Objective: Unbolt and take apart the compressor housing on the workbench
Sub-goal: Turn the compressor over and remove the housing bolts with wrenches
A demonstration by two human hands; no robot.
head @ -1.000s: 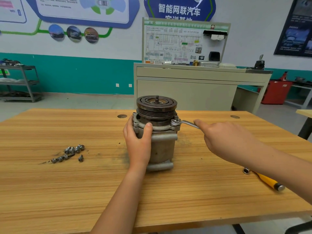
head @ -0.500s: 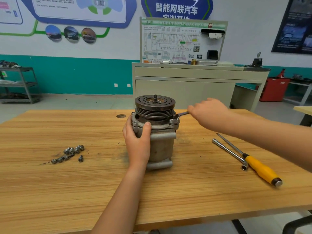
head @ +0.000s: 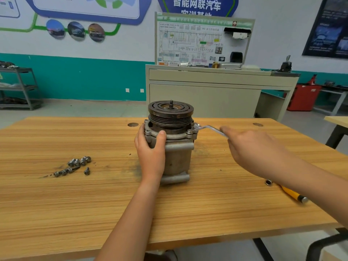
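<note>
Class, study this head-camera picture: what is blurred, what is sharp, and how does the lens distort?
Head view: the right hand and wrench are blurred; the compressor, left hand and loose bolts are sharp; the wide-angle lens tilts the shelf and poster near the frame's sides; lighting is even.

The compressor (head: 177, 151) stands upright on the workbench (head: 169, 213) between the hands: the left hand (head: 150, 153) grips its left side, and the right hand (head: 250, 147), off to its right, holds the outer end of a wrench (head: 209, 128) that reaches the upper flange. Loose bolts (head: 75, 165) lie well left of the left hand, and a screwdriver (head: 291, 193) lies partly under the right forearm. A cabinet (head: 207, 97) stands behind both hands, beyond the bench's far edge.
</note>
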